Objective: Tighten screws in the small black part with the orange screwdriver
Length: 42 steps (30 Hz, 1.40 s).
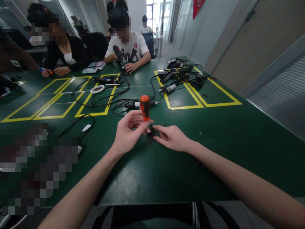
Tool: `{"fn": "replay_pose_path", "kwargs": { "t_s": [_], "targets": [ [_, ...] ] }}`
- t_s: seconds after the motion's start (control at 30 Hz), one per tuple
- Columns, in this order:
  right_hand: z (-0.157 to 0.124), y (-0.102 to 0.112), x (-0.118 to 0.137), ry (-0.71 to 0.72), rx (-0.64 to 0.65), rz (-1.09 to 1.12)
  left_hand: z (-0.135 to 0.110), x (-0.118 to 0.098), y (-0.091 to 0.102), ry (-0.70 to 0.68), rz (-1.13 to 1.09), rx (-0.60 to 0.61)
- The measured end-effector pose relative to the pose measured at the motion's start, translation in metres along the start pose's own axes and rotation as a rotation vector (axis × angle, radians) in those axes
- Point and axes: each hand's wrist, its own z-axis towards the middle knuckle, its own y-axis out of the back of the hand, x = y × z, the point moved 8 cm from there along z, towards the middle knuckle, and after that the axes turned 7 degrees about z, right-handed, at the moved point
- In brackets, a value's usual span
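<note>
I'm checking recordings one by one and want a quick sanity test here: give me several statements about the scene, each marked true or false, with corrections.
1. The left hand holds an orange-and-black screwdriver. True.
2. The right hand holds a bright yellow hammer. False: it touches a small black part with a round base.
3. A white ring-shaped object lies on the glossy green table. True.
4. Red tape marks out the table. False: the straight tape lines are yellow.
5. The screwdriver's handle end points downward. False: it points up.
</note>
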Motion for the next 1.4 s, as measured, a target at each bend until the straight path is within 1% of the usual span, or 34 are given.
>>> {"fn": "replay_pose_path", "kwargs": {
  "t_s": [0.13,0.33,0.73,0.9,1.23,1.4],
  "targets": [
    [-0.0004,0.0004,-0.0001,0.009,-0.004,0.001,0.001,0.0016,-0.0003,0.002,-0.062,-0.007],
    [-0.0008,0.0019,0.0013,0.02,-0.007,-0.002,0.0005,0.0001,0.001,-0.024,0.009,0.009],
    [-0.0008,0.0022,0.0003,0.025,-0.019,-0.013,0.0018,-0.0006,0.0,-0.066,-0.013,0.012],
    [-0.0001,0.0026,0.0014,0.019,-0.019,-0.015,0.0015,-0.0002,-0.0008,-0.047,0.024,0.026],
    [-0.0004,0.0022,-0.001,0.018,-0.021,-0.031,0.0024,-0.0033,-0.0004,-0.028,-0.009,-0.02],
    [-0.0011,0.0023,-0.0017,0.005,-0.005,-0.034,0.0016,-0.0038,0.0005,-0.062,0.056,-0.006]
  ]
}}
